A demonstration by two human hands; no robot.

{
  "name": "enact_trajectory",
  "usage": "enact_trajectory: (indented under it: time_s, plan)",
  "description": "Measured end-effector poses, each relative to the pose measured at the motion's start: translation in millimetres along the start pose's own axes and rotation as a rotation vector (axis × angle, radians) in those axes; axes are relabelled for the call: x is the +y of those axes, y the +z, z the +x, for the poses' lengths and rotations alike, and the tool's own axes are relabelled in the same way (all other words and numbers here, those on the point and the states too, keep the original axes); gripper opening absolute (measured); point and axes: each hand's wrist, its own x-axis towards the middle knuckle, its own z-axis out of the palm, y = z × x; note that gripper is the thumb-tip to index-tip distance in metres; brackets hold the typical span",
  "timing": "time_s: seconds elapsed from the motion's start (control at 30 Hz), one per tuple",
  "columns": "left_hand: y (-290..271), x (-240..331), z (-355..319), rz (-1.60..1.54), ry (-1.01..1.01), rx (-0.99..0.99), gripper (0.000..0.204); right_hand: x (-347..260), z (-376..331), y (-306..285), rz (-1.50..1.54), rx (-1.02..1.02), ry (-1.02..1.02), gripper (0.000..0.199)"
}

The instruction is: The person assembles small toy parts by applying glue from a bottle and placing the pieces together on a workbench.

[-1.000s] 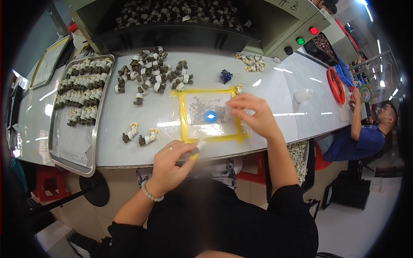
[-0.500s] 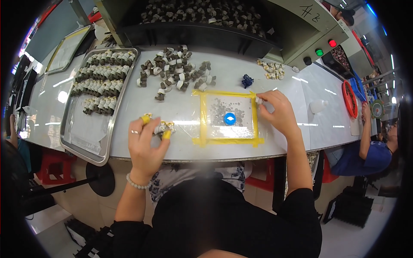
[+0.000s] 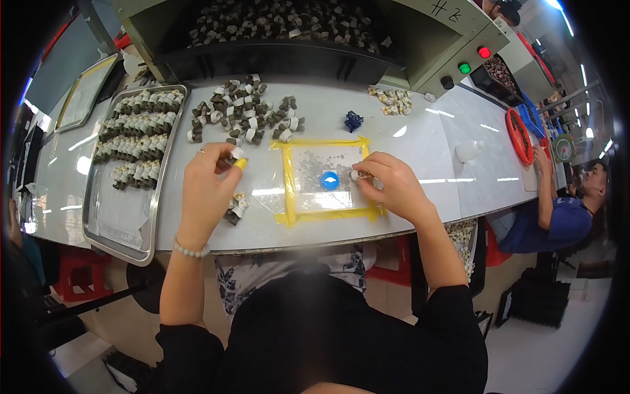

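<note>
My left hand [image 3: 209,180], with yellow covers on fingertips, is closed in a pinch on a small white-and-dark piece [image 3: 237,152] at the near edge of a loose pile [image 3: 246,108] of similar pieces. Just below that hand, a small group of joined-looking white, dark and gold pieces [image 3: 236,209] lies on the table. My right hand [image 3: 397,187] pinches a small whitish piece [image 3: 357,175], mostly hidden by the fingers. It is over the yellow-taped rectangle [image 3: 289,187], beside a round blue cap [image 3: 329,180] with white in its middle.
At left, a metal tray [image 3: 157,217] carries rows of pieces. A black bin [image 3: 282,60] full of pieces stands at the back. A dark blue lump [image 3: 353,121], white-gold pieces [image 3: 392,100] and a white bottle [image 3: 468,151] are toward the right. A co-worker [image 3: 551,220] sits far right.
My left hand has left the pieces near the front edge and moved up to the loose pile. My right hand has come from the taped rectangle's right border inward, beside the blue cap.
</note>
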Motion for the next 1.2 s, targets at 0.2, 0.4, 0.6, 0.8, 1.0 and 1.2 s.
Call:
enact_trajectory:
  time_s: [0.2,0.4,0.6,0.8,1.0,1.2]
  plan:
    - [42,27,-50,-0.948,-0.175,-0.172,0.023,-17,15,12,0.094,0.036,-0.045,0.018]
    - [74,29,-63,-1.125,-0.275,-0.216,0.027,-21,21,16,-0.055,-0.021,-0.16,0.018]
    - [79,26,-63,-1.19,-0.258,-0.129,0.031,-23,21,15,-0.024,-0.04,-0.127,0.019]
    - [74,20,-62,-1.245,-0.298,-0.233,0.029,-26,8,16,0.365,0.043,0.095,0.027]
    - [78,19,-61,-1.242,-0.234,-0.189,0.026,-34,0,19,0.689,0.057,0.181,0.028]
    - [79,17,-61,-1.221,-0.246,-0.213,0.025,-45,2,17,0.697,0.024,0.172,0.028]
